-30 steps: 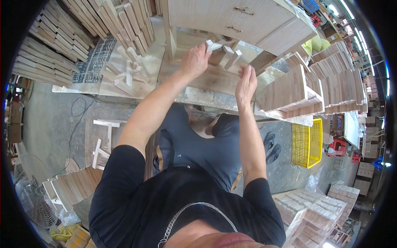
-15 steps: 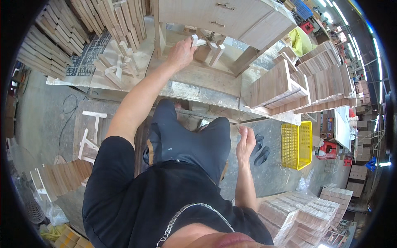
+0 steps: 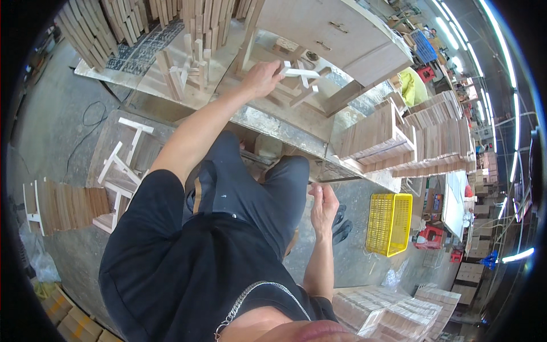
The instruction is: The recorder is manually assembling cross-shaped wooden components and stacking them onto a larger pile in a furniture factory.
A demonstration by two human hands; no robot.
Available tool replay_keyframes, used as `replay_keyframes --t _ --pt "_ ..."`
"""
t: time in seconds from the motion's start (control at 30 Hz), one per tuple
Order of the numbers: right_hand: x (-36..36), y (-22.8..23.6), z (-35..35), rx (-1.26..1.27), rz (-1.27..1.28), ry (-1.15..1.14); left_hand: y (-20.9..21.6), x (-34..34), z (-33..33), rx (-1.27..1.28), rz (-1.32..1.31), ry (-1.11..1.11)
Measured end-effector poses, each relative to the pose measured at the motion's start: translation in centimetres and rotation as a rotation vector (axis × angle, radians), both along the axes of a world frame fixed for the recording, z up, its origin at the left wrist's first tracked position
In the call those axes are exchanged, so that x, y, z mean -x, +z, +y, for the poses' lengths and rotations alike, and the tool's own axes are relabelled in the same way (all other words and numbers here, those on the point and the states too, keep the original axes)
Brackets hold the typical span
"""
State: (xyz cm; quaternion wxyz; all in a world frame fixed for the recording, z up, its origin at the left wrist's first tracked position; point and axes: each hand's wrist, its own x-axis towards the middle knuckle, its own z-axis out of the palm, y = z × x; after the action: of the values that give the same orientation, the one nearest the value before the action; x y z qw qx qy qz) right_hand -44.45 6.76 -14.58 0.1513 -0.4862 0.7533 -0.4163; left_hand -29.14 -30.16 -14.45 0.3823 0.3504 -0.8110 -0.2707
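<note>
Below you the floor is bare grey concrete, with a dark cable looping across it at the left of the frame. A long workbench runs across the upper middle. At the top left you have rows of stacked wooden slats. A pale cabinet with drawer handles stands at the top centre. On the right sits a yellow plastic crate, with stacks of wooden panels above it. Strip lights curve along the upper right edge.
</note>
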Motion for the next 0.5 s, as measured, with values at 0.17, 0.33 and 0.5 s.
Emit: replay_keyframes --t 0.17,0.33,0.5 --pt "2.9 1.4 -5.1 0.161 0.528 0.189 1.7 -7.1 5.9 -0.071 -0.022 -0.084" --pt "0.9 5.8 -13.4 0.279 0.908 0.562 6.0 -13.1 9.2 -1.087 0.481 -0.302" --pt "-4.9 7.3 -20.8 0.614 0.606 0.789 5.4 -19.3 8.6 -0.978 0.819 0.029"
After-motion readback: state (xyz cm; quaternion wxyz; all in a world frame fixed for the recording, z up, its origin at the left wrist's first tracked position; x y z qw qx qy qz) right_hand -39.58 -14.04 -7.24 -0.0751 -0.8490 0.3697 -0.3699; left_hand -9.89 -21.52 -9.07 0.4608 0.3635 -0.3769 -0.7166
